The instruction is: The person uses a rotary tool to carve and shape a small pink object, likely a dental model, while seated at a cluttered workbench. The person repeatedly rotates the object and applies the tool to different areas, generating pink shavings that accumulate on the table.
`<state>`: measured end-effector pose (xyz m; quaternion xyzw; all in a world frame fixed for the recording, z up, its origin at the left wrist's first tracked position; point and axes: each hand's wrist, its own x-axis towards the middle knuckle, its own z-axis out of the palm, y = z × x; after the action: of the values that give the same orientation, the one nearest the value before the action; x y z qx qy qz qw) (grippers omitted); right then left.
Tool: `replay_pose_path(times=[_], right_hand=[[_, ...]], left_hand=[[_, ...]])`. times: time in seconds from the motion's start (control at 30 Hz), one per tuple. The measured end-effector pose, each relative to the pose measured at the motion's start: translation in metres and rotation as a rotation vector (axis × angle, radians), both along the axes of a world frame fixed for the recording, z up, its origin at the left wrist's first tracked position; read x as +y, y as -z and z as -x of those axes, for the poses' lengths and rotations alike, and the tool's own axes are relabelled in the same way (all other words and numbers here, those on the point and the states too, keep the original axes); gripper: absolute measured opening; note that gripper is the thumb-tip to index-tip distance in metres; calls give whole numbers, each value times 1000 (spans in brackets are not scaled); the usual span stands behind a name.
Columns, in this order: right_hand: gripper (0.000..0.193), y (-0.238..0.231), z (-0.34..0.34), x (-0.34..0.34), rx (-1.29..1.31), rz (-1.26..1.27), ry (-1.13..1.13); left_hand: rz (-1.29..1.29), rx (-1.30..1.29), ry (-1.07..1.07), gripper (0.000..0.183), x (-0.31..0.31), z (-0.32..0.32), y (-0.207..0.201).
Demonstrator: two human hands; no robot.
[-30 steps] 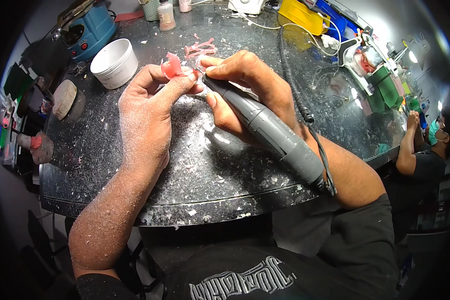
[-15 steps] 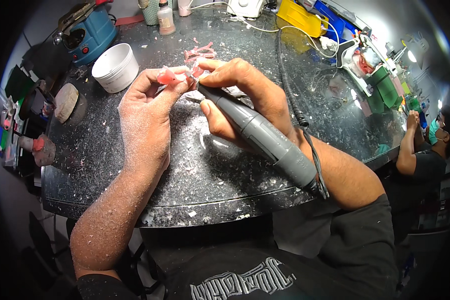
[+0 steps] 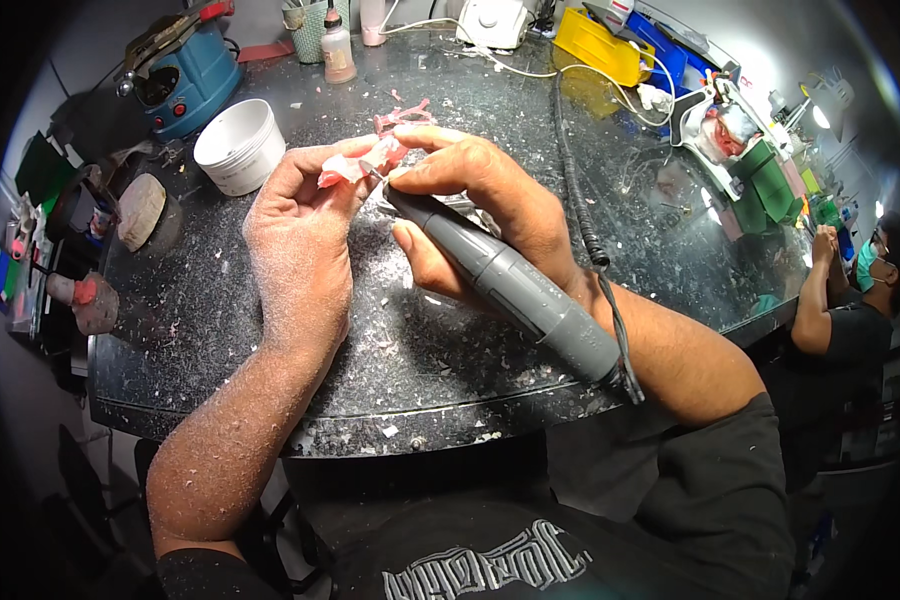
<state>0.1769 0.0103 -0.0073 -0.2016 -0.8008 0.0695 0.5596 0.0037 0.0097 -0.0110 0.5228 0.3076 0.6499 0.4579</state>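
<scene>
Fine white dust coats my left hand (image 3: 300, 225), whose fingers are closed around a small pink and whitish piece (image 3: 340, 172) that looks like denture acrylic. My right hand (image 3: 510, 200) grips a dark grey rotary handpiece (image 3: 505, 285) like a thick pen, its body slanting down toward my right forearm. The metal tip of the handpiece meets the pink piece or lies very close to it; contact cannot be told. Fingers hide part of the piece. Just beyond my hands, pink branching scraps (image 3: 407, 115) lie on the dark speckled table (image 3: 420, 385).
A white tub (image 3: 238, 150) stands beyond my left hand, near a blue machine (image 3: 182, 95) and a dropper bottle (image 3: 338, 55). A coiled black cord (image 3: 575, 190) runs along the right. Yellow bin (image 3: 600, 48) at the back; a masked person (image 3: 835, 300) sits far right.
The pink piece has been turned between my left fingers and shows a broader, paler face. Both hands and the handpiece have shifted slightly. The whole view has moved a little too.
</scene>
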Motion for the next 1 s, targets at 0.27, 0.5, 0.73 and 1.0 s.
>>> replay_pose_path(times=[0.27,0.5,0.73,1.0], right_hand=[[37,-5,-5,-3,-43,23,23],[40,0,0,-1,62,55,-7],[40,-3,0,-5,10,39,25],[35,-4,-5,-5,-19,84,-2]], left_hand=[[-56,46,-10,16,-1,2,3],[-39,90,-43,16,-2,3,1],[-68,102,-52,14,-2,3,3],[-35,38,-20,10,-2,0,2]])
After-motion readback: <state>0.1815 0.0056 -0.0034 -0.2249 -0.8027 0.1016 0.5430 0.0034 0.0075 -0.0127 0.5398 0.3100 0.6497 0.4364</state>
